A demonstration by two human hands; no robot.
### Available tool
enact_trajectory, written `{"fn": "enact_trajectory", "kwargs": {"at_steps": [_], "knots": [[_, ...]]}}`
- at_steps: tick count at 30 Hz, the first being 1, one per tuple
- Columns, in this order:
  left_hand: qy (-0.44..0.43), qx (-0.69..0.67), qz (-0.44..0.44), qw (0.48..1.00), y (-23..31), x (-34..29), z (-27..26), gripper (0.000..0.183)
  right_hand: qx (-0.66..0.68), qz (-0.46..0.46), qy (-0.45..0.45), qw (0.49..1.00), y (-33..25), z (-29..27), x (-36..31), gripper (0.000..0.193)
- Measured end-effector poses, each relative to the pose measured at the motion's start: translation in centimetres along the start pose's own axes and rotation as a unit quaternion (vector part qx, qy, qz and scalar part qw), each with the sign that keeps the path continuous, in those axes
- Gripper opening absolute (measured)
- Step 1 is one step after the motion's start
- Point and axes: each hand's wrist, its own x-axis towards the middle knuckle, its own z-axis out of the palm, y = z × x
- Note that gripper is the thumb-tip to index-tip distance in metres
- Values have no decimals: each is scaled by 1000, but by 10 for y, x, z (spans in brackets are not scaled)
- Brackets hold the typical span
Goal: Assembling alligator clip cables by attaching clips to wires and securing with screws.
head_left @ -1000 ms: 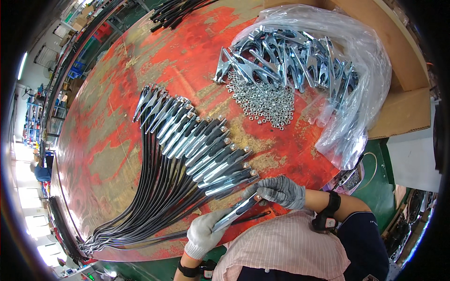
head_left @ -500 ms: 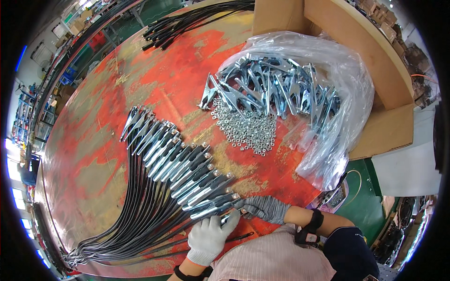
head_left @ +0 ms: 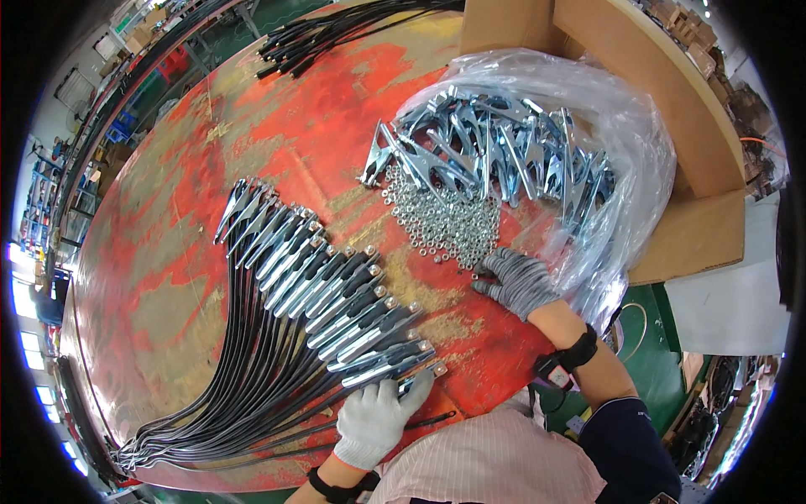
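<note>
My left hand (head_left: 370, 422), in a white knit glove, grips a silver clamp (head_left: 418, 380) at the near end of a row. The clamp is mostly hidden under the fingers; its tip with a copper-coloured end sticks out past my index finger. Beyond it lie several metal spring clamps (head_left: 336, 296) side by side, joined to black cables (head_left: 252, 370). My right hand (head_left: 516, 284), in a grey striped glove, reaches to the near edge of a pile of small hex nuts (head_left: 449, 228), its thumb and fingers apart.
Loose metal clamps (head_left: 495, 151) are heaped behind the nuts on a clear plastic bag (head_left: 625, 143) that spills from a cardboard box (head_left: 701, 239). A black cable bundle (head_left: 336, 35) lies at the far edge of the worn red table (head_left: 168, 277). One loose cable (head_left: 437, 418) lies near my body.
My right hand has left the clamp beside my left hand and moved up and right to the nuts. My left hand stays on the clamp.
</note>
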Motion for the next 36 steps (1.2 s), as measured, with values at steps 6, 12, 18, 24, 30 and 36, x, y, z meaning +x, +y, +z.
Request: {"fn": "enact_trajectory", "kwargs": {"at_steps": [6,12,18,24,30,36], "knots": [[-2,-7,-5,1000,-2,-1,-1,48,164,-179,-39,969,-23,-5,-20,20],[21,-1,-10,1000,0,0,-1,40,136,-196,-137,961,-62,6,-49,24],[25,14,-1,1000,1,-3,3,44,163,-205,-141,955,-67,3,-48,23],[18,28,-3,999,3,-2,0,48,102,-256,-144,950,-66,7,-49,23],[18,14,0,1000,0,-2,3,48,157,-210,-133,956,-67,7,-52,25],[8,0,4,1000,1,0,3,47,228,-240,-67,941,-56,37,-60,32]]}}
